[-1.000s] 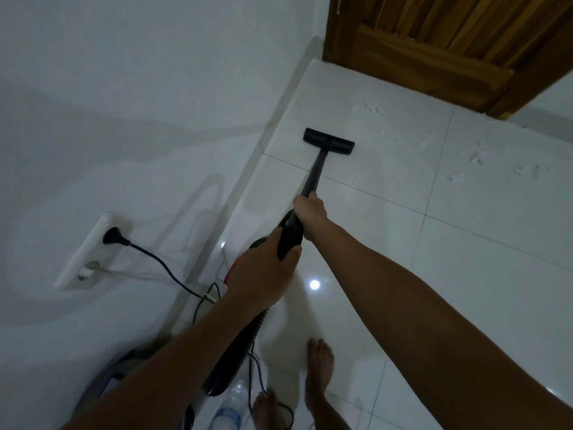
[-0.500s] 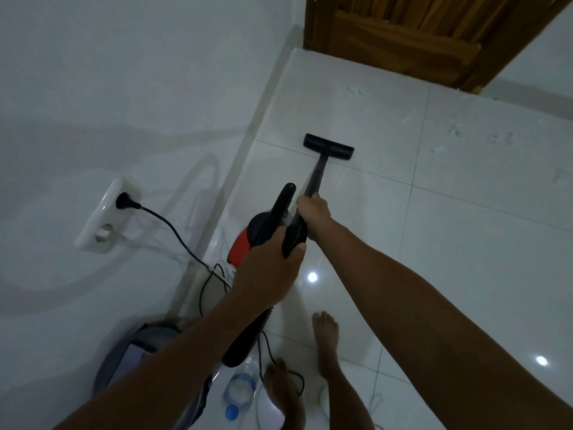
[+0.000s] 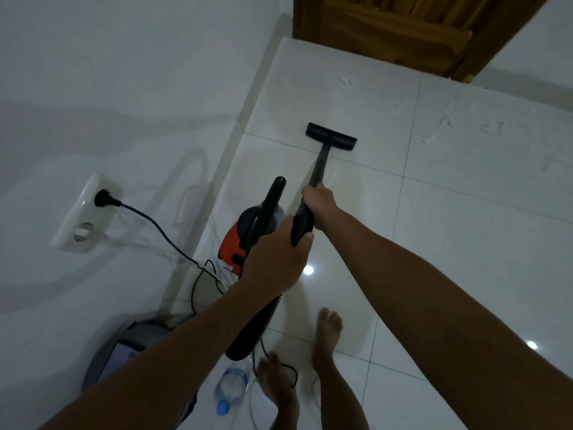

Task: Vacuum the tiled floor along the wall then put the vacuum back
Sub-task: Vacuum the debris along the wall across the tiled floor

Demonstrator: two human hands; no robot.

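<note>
The black floor nozzle rests flat on the white tiled floor, a little right of the wall. A black wand runs back from it to my right hand, which grips its lower end. My left hand is closed around the ribbed black hose just behind. The red and black vacuum body stands by the wall, partly hidden by my left hand. White debris lies scattered on the far tiles.
A black cord runs from a wall socket down to the vacuum. A grey round appliance and a plastic water bottle sit near my bare feet. A wooden door closes the far end.
The nozzle has been drawn back toward me, from the far tile to the grout line. The view dipped, showing more of the vacuum body and my feet.
</note>
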